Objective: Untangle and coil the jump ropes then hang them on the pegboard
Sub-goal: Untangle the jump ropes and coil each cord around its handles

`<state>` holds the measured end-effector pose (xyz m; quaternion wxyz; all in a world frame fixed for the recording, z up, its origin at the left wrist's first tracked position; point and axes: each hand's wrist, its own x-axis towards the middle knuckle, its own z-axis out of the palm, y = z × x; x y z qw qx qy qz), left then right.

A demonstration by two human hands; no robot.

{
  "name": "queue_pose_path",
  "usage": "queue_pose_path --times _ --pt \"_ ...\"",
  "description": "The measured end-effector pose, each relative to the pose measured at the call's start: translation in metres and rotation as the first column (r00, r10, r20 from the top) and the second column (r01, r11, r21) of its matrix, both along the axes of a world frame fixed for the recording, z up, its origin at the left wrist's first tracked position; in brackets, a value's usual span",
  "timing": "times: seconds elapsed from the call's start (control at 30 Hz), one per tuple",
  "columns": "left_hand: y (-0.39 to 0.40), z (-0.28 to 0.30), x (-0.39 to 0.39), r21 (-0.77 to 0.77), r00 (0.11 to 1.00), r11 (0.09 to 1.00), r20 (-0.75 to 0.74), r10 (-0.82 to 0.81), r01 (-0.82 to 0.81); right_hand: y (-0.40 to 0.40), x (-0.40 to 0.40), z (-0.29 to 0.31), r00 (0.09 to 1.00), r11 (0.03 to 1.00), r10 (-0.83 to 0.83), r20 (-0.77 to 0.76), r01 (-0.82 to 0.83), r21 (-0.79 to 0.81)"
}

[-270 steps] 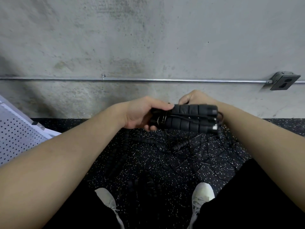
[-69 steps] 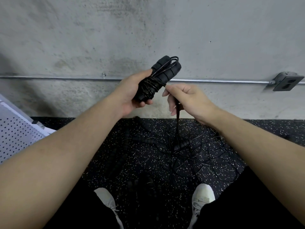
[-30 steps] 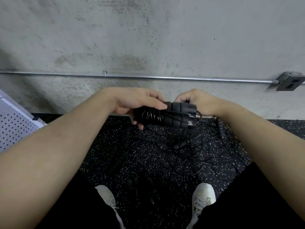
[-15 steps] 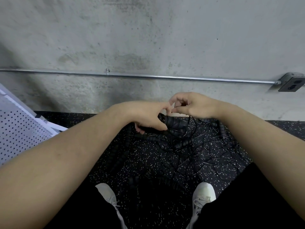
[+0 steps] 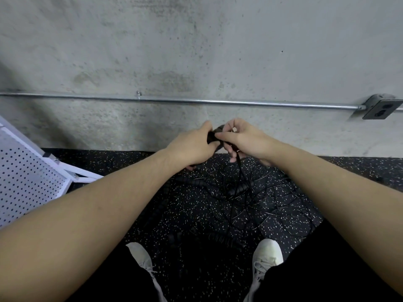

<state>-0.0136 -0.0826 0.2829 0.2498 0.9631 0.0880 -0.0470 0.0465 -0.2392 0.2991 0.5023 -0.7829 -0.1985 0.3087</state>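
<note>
My left hand [image 5: 194, 147] grips a bundle of black jump rope handles [image 5: 212, 136], almost wholly hidden between both hands in front of the concrete wall. My right hand [image 5: 242, 138] pinches the thin black cord [image 5: 238, 162] of that rope beside the handles, and the cord hangs down from it to the floor. More black jump ropes [image 5: 235, 190] lie tangled on the speckled black floor below my hands, some thin wire, some beaded. The white pegboard [image 5: 24, 179] leans at the left edge.
A metal conduit pipe [image 5: 196, 101] runs along the wall to an outlet box [image 5: 380, 108] at the right. My two white shoes [image 5: 267, 253] stand at the bottom, with rope segments lying between them.
Both hands rose from just above the floor to wall height with the handle bundle. My right hand now pinches the hanging cord close to the handles.
</note>
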Motion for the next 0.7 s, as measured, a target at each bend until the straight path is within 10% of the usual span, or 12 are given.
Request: queue_pose_path --times 0.13,0.27,0.37,0.7 --pt "0.004 -0.005 0.003 -0.232 0.991 0.964 0.011 0.135 -0.129 -0.002 -0.003 0.003 0.998 0.989 0.049 -0.029 -0.053 -0.140" --pt "0.013 -0.004 0.007 -0.694 0.938 0.642 -0.153 0.312 -0.327 -0.002 -0.009 0.001 0.977 0.981 0.182 -0.113 -0.189 -0.053" --pt "0.027 0.002 0.010 -0.770 0.913 0.524 -0.185 0.364 -0.365 -0.003 -0.012 0.002 0.966 0.965 0.247 -0.074 -0.252 -0.070" --pt "0.037 0.010 0.005 -0.549 0.971 0.804 -0.074 0.227 -0.229 -0.021 0.002 -0.004 0.935 0.973 0.048 0.351 0.036 -0.227"
